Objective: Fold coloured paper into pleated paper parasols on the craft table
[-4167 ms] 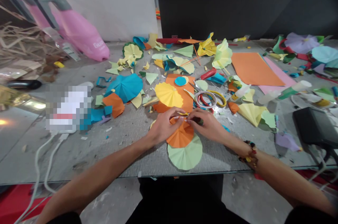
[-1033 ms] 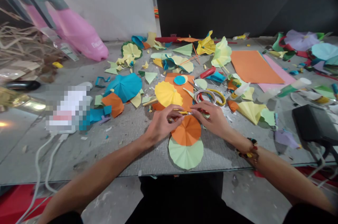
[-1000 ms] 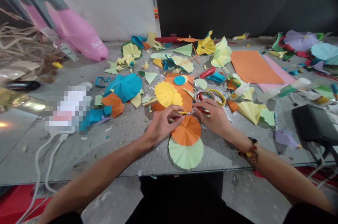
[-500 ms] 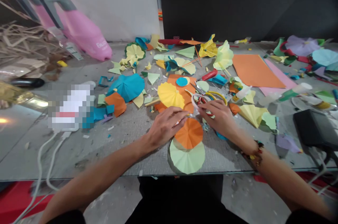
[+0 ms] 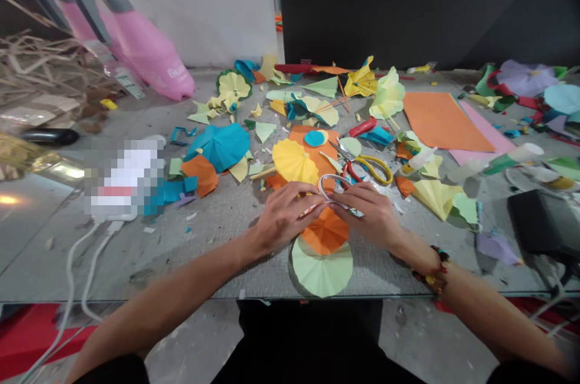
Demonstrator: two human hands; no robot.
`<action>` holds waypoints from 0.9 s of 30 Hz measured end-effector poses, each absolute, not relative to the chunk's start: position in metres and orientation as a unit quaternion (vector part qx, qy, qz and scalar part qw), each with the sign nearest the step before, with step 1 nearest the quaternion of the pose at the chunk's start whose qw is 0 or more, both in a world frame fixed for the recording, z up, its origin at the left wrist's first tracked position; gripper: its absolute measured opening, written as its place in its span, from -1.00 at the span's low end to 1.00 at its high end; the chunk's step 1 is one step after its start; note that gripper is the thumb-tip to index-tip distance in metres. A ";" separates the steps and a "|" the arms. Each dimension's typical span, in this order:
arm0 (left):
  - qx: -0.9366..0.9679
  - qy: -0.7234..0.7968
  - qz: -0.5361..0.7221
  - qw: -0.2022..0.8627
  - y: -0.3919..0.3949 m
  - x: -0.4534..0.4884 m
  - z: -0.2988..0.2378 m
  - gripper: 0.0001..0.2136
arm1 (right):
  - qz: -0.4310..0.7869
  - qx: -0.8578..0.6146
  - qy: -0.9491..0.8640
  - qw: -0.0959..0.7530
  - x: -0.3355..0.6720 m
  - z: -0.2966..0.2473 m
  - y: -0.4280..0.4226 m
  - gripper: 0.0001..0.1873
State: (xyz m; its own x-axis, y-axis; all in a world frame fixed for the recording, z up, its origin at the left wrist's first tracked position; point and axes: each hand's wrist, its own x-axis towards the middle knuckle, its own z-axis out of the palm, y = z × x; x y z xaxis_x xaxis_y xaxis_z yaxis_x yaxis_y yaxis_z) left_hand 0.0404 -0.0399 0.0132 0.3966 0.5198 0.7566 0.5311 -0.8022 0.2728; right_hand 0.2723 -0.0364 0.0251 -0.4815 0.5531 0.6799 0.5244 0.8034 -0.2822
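Fingertips of both hands meet over the pleated orange paper disc (image 5: 325, 233). My left hand (image 5: 284, 213) is closed in a pinch on the end of a narrow white roll of tape (image 5: 321, 186). My right hand (image 5: 370, 213) grips the tape's ring, which stands up between the fingers. Part of the tape is hidden behind them. Beneath the orange disc lies a pleated pale green disc (image 5: 322, 275), near the table edge. Just beyond my hands are a pleated yellow disc (image 5: 293, 160) and scissors (image 5: 378, 169) with yellow and red on their handles.
Paper scraps cover the table (image 5: 244, 257). A pleated blue disc (image 5: 220, 145) and a phone (image 5: 127, 182) with white cables lie left. Pink spray bottles (image 5: 151, 55) stand behind. To the right are orange sheets (image 5: 446, 121), glue tubes (image 5: 512, 157) and a black box (image 5: 539, 221).
My right hand has moved slightly down and toward my left hand, bringing the tape ring with it. The scissors are now uncovered. The camera view has shifted a little.
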 end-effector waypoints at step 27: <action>-0.890 -0.262 -0.358 0.106 -0.042 0.031 0.021 -0.77 | 0.090 -0.326 -0.868 0.363 0.270 0.039 -0.042 -0.88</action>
State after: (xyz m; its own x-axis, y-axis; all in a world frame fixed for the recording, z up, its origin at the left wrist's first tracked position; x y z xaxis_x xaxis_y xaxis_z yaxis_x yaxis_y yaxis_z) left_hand 0.0309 -0.0423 0.0212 0.6056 0.3904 0.6934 0.5430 -0.8397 -0.0015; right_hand 0.2702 -0.0420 0.0387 -0.5235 0.6313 0.5722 0.5006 0.7713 -0.3929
